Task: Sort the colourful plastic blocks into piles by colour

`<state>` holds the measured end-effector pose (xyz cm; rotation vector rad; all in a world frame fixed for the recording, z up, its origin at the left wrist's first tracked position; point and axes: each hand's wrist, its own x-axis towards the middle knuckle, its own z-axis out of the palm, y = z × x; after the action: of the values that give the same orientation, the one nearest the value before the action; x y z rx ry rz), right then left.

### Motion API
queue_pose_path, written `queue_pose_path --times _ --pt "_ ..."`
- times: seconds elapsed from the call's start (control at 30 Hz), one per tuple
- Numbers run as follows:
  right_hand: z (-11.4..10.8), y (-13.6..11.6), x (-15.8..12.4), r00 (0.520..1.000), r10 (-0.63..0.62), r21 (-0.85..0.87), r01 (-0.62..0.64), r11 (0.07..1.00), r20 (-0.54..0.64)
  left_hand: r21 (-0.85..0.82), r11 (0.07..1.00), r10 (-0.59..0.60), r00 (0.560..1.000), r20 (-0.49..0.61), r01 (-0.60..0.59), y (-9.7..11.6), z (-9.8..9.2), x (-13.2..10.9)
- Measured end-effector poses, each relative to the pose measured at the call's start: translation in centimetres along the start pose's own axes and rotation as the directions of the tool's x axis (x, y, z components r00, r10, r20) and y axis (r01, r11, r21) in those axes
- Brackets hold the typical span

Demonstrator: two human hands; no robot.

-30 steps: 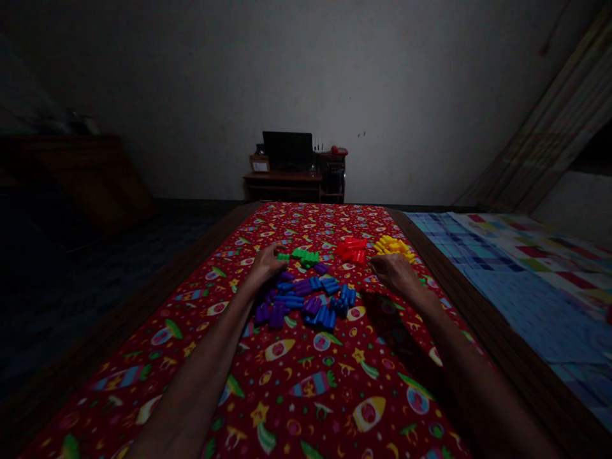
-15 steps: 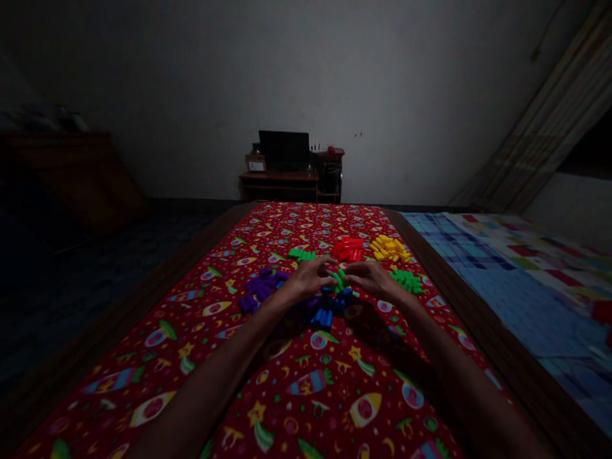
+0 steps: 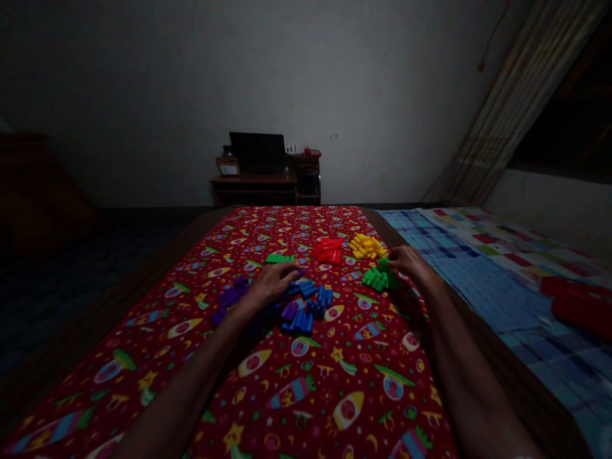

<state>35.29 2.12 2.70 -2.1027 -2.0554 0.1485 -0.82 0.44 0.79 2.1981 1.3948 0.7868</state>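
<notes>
My left hand (image 3: 273,283) is over the near-left pile, its thumb and fingertips closed around a small purple plastic block (image 3: 301,272). Under and beside it lie purple blocks (image 3: 231,294) and blue blocks (image 3: 299,321), some in joined rows. On the right, my right hand (image 3: 407,260) pinches a green plastic block (image 3: 383,262) just over a heap of green blocks (image 3: 377,278). Behind the left hand sits a short row of green blocks (image 3: 279,258). Red blocks (image 3: 327,250) and yellow blocks (image 3: 367,246) form separate heaps farther back.
The blocks rest on a red patterned cloth (image 3: 306,389) with a brown border. A checked blue spread (image 3: 497,299) lies to the right, with a red cloth (image 3: 581,303) on it. Against the far wall stands a desk (image 3: 255,181) with a monitor (image 3: 257,153). The room is dim.
My hands, earlier close together around a green piece, have moved apart. The right hand carried green to the right-hand green heap; the left stays over the purple and blue pile. The view has turned right.
</notes>
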Motion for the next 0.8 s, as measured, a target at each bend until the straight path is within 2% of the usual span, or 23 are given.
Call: queue_pose_path --times 0.07,0.1,0.2,0.27,0.37,0.47,0.6,0.7,0.8 --pt "0.3 -0.2 0.1 0.996 -0.05 0.021 0.048 0.999 0.069 0.008 1.0 0.003 1.0 -0.01 -0.003 -0.4 -0.1 0.0" --pt "0.3 -0.3 0.2 0.996 -0.065 0.027 0.063 0.998 0.065 0.019 1.0 0.004 1.0 -0.019 -0.004 -0.7 -0.1 0.1" --pt "0.2 -0.9 0.2 0.994 -0.062 0.025 0.064 0.998 -0.094 0.08 0.997 -0.005 0.998 -0.062 0.01 -2.3 -0.5 0.5" --pt "0.0 -1.7 0.1 0.977 -0.064 0.029 0.072 0.997 -0.203 0.144 0.989 -0.025 0.991 -0.128 0.043 -3.8 -0.8 1.0" --pt "0.4 -4.3 -0.4 0.957 -0.144 0.034 0.158 0.987 -0.253 0.239 0.966 -0.042 0.972 -0.23 0.099 -6.3 -1.2 2.4" --pt "1.8 -8.2 -1.5 0.936 -0.297 0.04 0.309 0.95 -0.187 0.265 0.957 -0.057 0.971 -0.231 0.119 -8.3 -1.0 3.8" --pt "4.4 -12.0 -3.2 0.886 -0.462 0.047 0.463 0.885 -0.027 0.235 0.964 -0.082 0.98 -0.18 0.124 -9.6 -0.5 4.6" --pt "5.4 -12.6 -3.8 0.864 -0.502 0.053 0.5 0.865 0.039 0.209 0.965 -0.114 0.974 -0.197 0.156 -10.0 -0.6 4.1" --pt "5.4 -12.2 -3.6 0.855 -0.517 0.085 0.512 0.855 0.045 0.167 0.966 -0.161 0.962 -0.219 0.2 -10.3 -1.1 3.3"
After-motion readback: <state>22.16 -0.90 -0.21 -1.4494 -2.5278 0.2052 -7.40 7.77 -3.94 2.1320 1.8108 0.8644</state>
